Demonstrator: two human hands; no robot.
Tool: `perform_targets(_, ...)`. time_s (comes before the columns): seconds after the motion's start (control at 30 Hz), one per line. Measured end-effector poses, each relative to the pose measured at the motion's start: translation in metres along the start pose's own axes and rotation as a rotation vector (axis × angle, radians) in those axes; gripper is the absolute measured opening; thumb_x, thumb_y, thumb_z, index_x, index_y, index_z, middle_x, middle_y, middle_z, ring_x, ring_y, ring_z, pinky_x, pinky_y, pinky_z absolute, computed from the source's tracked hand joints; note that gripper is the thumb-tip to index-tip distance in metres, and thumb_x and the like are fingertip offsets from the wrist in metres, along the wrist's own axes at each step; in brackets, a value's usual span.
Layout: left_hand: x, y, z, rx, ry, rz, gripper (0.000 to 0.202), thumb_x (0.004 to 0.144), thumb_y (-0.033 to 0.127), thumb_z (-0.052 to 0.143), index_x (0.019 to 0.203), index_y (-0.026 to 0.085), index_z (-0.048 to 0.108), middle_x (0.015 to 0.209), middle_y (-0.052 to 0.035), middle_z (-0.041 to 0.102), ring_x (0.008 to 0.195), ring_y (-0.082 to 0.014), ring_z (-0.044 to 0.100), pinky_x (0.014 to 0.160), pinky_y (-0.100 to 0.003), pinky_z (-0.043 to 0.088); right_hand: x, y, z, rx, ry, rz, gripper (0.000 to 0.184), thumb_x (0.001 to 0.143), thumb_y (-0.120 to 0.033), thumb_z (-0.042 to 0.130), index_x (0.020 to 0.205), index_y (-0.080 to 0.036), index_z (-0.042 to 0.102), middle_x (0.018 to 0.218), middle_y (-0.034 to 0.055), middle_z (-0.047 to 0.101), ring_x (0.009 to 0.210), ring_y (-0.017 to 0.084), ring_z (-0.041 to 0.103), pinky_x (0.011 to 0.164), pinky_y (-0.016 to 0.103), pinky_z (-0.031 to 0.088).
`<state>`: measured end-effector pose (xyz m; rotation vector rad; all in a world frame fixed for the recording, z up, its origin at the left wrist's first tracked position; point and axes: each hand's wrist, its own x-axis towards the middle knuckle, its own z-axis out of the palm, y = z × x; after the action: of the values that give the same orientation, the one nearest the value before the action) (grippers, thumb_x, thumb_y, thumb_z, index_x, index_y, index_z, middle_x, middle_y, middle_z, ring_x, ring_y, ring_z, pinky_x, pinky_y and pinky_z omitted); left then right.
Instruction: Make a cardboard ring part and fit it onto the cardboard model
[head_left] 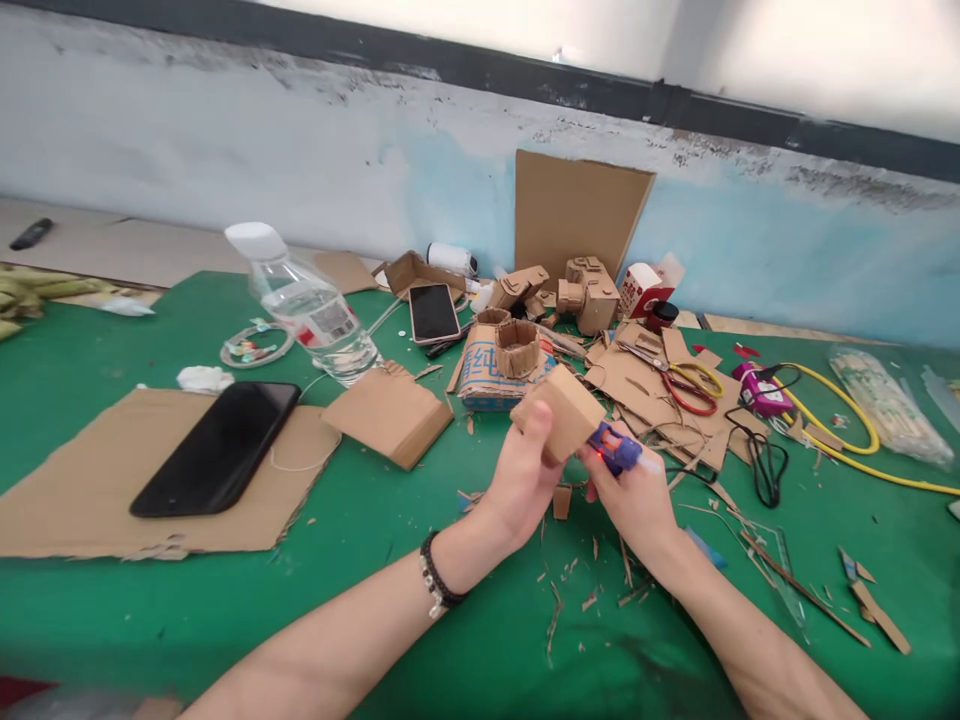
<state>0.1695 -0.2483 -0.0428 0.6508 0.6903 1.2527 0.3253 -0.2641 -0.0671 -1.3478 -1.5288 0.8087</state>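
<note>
My left hand (521, 480) is closed around a small cardboard box (566, 405), thumb on its near face, raised above the green table. In my right hand (637, 505) is a purple hot glue gun (616, 448), a small red light glowing on it. The gun's front end meets the lower right edge of the box; its nozzle is hidden there. Behind the box stands a cardboard ring (517, 348) on a blue printed carton (487, 375). Left of my hands lies a folded cardboard piece (390, 412).
A large black phone (221, 450) rests on a cardboard sheet (82, 475) at left, near a tilted water bottle (307, 310). Scissors (686, 385) lie on cardboard scraps at right, by a purple power adapter (761, 388) and yellow cable (855, 455). A cardboard camera model (589, 295) stands behind.
</note>
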Motion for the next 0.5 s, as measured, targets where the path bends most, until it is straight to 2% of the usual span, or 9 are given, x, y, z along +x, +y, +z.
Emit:
perform_targets(0.1, -0.007, -0.001, 0.003, 0.07, -0.059, 0.138, 0.096, 0.069, 0.077, 0.097, 0.139, 0.023, 0.061, 0.133, -0.0143, 0.077, 0.12, -0.0348, 0.077, 0.09, -0.04, 0.071, -0.002, 0.006, -0.002, 0.17, -0.03, -0.123, 0.028, 0.103, -0.052, 0.075, 0.093, -0.028, 0.066, 0.065, -0.0045, 0.066, 0.048, 0.019, 0.066, 0.048, 0.031, 0.055)
perform_targets(0.17, -0.013, 0.001, 0.005, 0.103, -0.1, 0.233, 0.1, 0.063, 0.074, 0.102, 0.14, 0.024, 0.06, 0.139, -0.0157, 0.074, 0.129, -0.0376, 0.073, 0.102, -0.048, 0.068, -0.003, 0.01, -0.003, 0.233, -0.022, -0.213, 0.022, 0.102, -0.048, 0.075, 0.097, -0.027, 0.069, 0.069, -0.004, 0.069, 0.051, 0.018, 0.067, 0.05, 0.03, 0.056)
perform_targets(0.27, -0.021, 0.007, 0.009, 0.108, -0.142, 0.319, 0.099, 0.06, 0.07, 0.105, 0.137, 0.025, 0.062, 0.144, -0.0163, 0.069, 0.143, -0.0406, 0.064, 0.125, -0.057, 0.054, -0.006, 0.014, -0.004, 0.214, 0.001, -0.29, 0.018, 0.101, -0.045, 0.075, 0.099, -0.027, 0.074, 0.074, -0.0014, 0.072, 0.054, 0.02, 0.067, 0.053, 0.032, 0.059)
perform_targets(0.37, -0.026, 0.011, 0.012, 0.075, -0.205, 0.328, 0.098, 0.061, 0.068, 0.105, 0.14, 0.027, 0.064, 0.145, -0.0155, 0.068, 0.145, -0.0423, 0.062, 0.131, -0.062, 0.046, -0.013, 0.017, -0.003, 0.212, 0.039, -0.278, 0.018, 0.097, -0.046, 0.077, 0.095, -0.029, 0.077, 0.074, 0.0009, 0.072, 0.052, 0.021, 0.064, 0.05, 0.034, 0.058)
perform_targets(0.5, -0.027, 0.011, 0.014, 0.038, -0.257, 0.29, 0.113, 0.061, 0.064, 0.107, 0.154, 0.028, 0.055, 0.146, -0.0171, 0.067, 0.144, -0.0421, 0.061, 0.128, -0.064, 0.047, -0.02, 0.019, -0.002, 0.285, 0.042, -0.194, 0.019, 0.091, -0.046, 0.083, 0.101, -0.03, 0.079, 0.07, -0.0006, 0.07, 0.04, 0.02, 0.054, 0.038, 0.034, 0.05)
